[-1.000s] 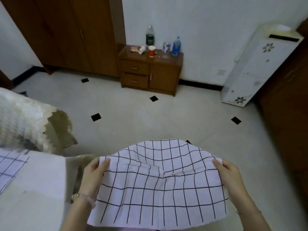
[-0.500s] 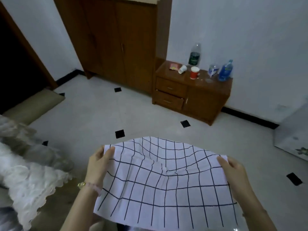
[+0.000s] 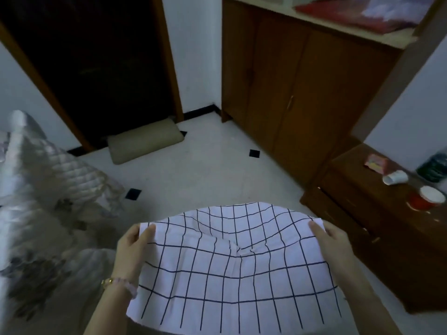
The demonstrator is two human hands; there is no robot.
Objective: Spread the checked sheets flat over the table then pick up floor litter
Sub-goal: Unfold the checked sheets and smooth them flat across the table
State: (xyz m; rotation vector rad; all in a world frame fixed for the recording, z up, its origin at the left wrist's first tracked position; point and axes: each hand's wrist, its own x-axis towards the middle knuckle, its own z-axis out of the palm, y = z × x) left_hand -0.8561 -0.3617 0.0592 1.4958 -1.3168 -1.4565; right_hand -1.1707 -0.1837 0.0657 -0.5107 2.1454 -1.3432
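A white checked sheet (image 3: 232,267) with dark grid lines is held out in front of me, above the floor, bulging upward at its far edge and creased near the middle. My left hand (image 3: 134,247) grips its left edge, thumb on top, a bracelet on the wrist. On the opposite edge my right hand (image 3: 331,240) pinches the sheet the same way. No table shows in this view.
A bed with a quilted cover (image 3: 43,189) fills the left. A beige cushion (image 3: 145,142) lies by a dark doorway. A wooden wardrobe (image 3: 302,93) stands ahead, and a low wooden cabinet (image 3: 358,213) with cups and a bottle is at the right. Pale tiled floor (image 3: 205,170) lies between.
My view has swung left: the low cabinet has slid to the right edge and the doorway, cushion and bed have come into sight. Both hands keep the same hold on the sheet.
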